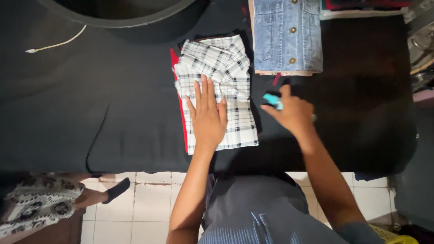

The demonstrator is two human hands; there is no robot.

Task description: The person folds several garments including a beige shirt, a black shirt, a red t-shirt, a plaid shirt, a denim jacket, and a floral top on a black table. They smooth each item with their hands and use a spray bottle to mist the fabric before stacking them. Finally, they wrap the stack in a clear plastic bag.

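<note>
A folded white shirt with a black check pattern [221, 86] is being pressed flat on the table [90, 108], which is covered by a black cloth. The left hand [208, 115] is being laid on the lower half of the shirt with the fingers [204, 88] stretched out and a little spread, probably so that the fold is kept down. Under the shirt, a red garment [177, 81] is showing at the left edge. The right hand [291, 113] is being held just beside the shirt, to the right, and a small turquoise object [272, 100] is being pinched between its fingers; what the object is cannot be told. A folded denim jacket [287, 34] is lying further back, near the shirt. A white cord [56, 45] is lying well apart on the left.
</note>
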